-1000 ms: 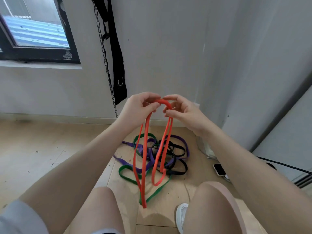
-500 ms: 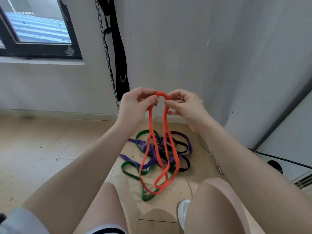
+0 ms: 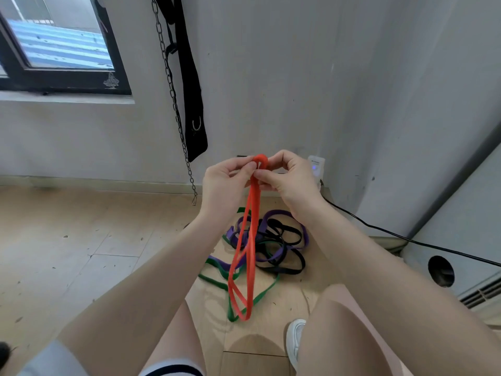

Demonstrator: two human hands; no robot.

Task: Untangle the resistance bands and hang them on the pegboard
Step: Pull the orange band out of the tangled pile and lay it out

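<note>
An orange resistance band (image 3: 250, 240) hangs doubled from both my hands, its lower loops dangling just above the floor. My left hand (image 3: 226, 183) pinches its top fold from the left, and my right hand (image 3: 290, 177) pinches it from the right, fingertips almost touching. Below on the wooden floor lies a tangled heap of bands: a purple band (image 3: 287, 214), a black band (image 3: 291, 267) and a green band (image 3: 264, 290). No pegboard is in view.
A black strap (image 3: 192, 104) and a metal chain (image 3: 173, 101) hang on the wall ahead. A white plug-in device (image 3: 315, 166) sits by the wall with a black cable (image 3: 406, 237) running right. A window (image 3: 59, 42) is upper left; my knees and a white shoe (image 3: 295, 340) are below.
My hands have drawn closer together at the top of the orange band, narrowing the fold. The band's hanging strands have come together and swung into one thin bundle.
</note>
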